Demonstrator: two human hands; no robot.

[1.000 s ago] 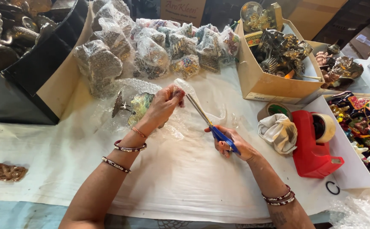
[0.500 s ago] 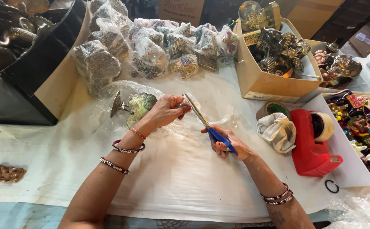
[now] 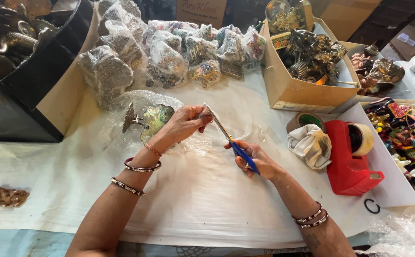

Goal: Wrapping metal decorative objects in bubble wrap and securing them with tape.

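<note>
Clear bubble-wrap sheet (image 3: 195,143), lying on the white paper-covered tabletop (image 3: 207,200) in front of the body, pinched at its raised edge by the left hand (image 3: 184,123) with fingers closed tight on the plastic. Right hand (image 3: 257,161) wrapped through the blue handles of the steel-bladed scissors (image 3: 229,139), blades nearly together and pointing up-left, tips touching the film just beside the left fingertips (image 3: 206,116).

To cut well from here, by judgement:

- Keep the film taut between the pinch and the sheet's weight on the tabletop; slack bubble wrap folds into the blades and tears ragged.
- Open wide, feed the film deep toward the pivot, then close in long strokes without snapping fully shut at the tips.
- Hold the left fingertips to the side of the cutting line, never ahead of it; blade tips sit very near them now.
- Steer clear of the iridescent shell-shaped metal ornament (image 3: 156,120), resting on the wrap just left of the left wrist, so as not to nick or drag it.

Around the work: a heap of plastic-wrapped ornaments (image 3: 169,52) at the far edge, an open cardboard box of dark metal figurines (image 3: 307,62) to the right, a red tape dispenser (image 3: 350,159) with a crumpled cream cloth (image 3: 310,147) just beside it, a white tray of painted figurines (image 3: 410,143) at far right, and a small brown carved piece (image 3: 5,196) well apart at the near left.
</note>
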